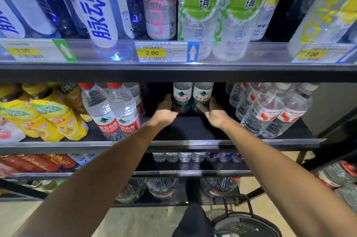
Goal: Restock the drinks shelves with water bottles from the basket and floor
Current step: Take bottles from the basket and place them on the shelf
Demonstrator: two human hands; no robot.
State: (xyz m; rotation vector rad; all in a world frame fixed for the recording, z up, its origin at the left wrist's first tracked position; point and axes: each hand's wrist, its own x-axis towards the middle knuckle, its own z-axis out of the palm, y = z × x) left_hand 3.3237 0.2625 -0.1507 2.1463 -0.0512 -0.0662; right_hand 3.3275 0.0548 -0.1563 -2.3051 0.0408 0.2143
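Reaching far into the middle shelf [185, 143], left hand [166, 110] and right hand [213, 110] each wrap their fingers around a green-label bottle [182, 96], with the dark gap around them largely unfilled and the basket [245, 223] waiting.

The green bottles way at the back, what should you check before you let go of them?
1. Green-label bottles upright: ok.
2. The two side by side, touching: ok.
3. Left hand on the left one, right hand on the right one: ok.
4. Bare shelf in front for more: ok.
5. Clear of the red-label bottles: ok.
6. Bases flat on the shelf: cannot tell, hands hide them.
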